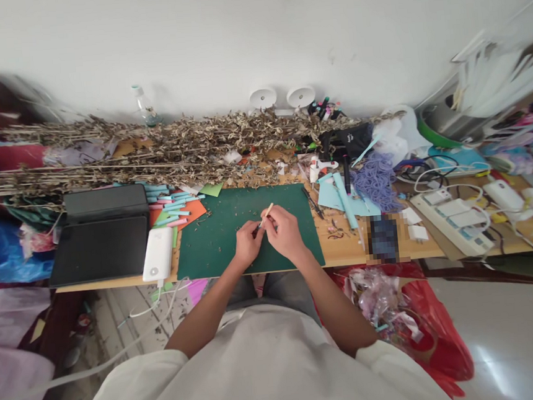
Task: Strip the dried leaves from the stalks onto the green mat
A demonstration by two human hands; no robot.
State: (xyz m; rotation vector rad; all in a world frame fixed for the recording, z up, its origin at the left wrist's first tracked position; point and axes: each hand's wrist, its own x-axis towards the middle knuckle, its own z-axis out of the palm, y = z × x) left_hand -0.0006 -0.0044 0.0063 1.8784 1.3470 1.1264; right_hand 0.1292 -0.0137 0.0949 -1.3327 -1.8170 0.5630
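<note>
Both my hands meet over a dark green cutting mat (214, 242) on a wooden desk. My right hand (284, 231) is closed around a thin pale stick (267, 212) that points up and away from me. My left hand (248, 242) is closed in a pinch at the stick's lower end, touching the right hand; what it pinches is too small to make out. Small bits of dried debris lie scattered on the mat around the hands.
Dried plant stalks (150, 151) lie along the back of the desk. Black tablets (102, 239), a white power bank (158, 254) and rolled paper tubes (174, 208) sit left. Purple yarn (377, 181), a power strip (450, 221) and cables lie right. A red bag (426, 323) sits below.
</note>
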